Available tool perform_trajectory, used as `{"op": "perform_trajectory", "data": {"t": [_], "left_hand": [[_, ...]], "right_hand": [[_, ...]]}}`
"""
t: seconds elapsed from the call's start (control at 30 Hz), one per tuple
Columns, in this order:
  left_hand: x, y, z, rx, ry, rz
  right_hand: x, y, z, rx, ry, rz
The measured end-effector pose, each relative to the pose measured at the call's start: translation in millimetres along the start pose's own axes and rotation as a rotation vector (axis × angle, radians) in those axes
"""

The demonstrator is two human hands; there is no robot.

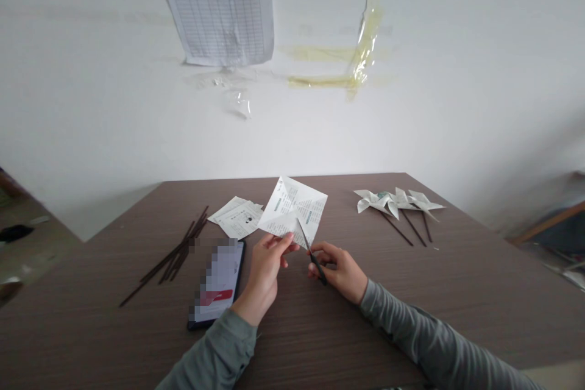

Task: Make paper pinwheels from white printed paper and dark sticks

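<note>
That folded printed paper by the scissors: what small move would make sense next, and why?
Probably closing the scissors a little, to cut into the folded printed paper. The blades appear to sit at its lower edge, the right hand has the handles, and the left hand grips the paper steady right beside them.

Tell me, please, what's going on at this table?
A person is working at a brown wood-grain table with both hands. The left hand pinches a folded printed paper, and the right hand holds small black-handled scissors, with the blades at the paper's edge. Nearby lie a phone, a loose pile of dark sticks and printed paper sheets. Paper pinwheels on sticks lie further right.
</note>
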State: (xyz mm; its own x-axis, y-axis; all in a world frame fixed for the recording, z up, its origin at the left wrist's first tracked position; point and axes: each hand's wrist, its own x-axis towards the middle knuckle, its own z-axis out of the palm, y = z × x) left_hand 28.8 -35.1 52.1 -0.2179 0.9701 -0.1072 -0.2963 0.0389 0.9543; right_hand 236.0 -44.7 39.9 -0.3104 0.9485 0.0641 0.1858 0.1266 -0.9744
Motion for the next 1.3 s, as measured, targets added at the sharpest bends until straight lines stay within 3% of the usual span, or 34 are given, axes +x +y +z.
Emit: {"op": "perform_trajectory", "data": {"t": [1.3], "left_hand": [[-1.1, 1.8, 0.9, 0.039, 0.006, -0.02]], "right_hand": [[-1.9, -4.5, 0.7, -0.029, -0.001, 0.0]]}}
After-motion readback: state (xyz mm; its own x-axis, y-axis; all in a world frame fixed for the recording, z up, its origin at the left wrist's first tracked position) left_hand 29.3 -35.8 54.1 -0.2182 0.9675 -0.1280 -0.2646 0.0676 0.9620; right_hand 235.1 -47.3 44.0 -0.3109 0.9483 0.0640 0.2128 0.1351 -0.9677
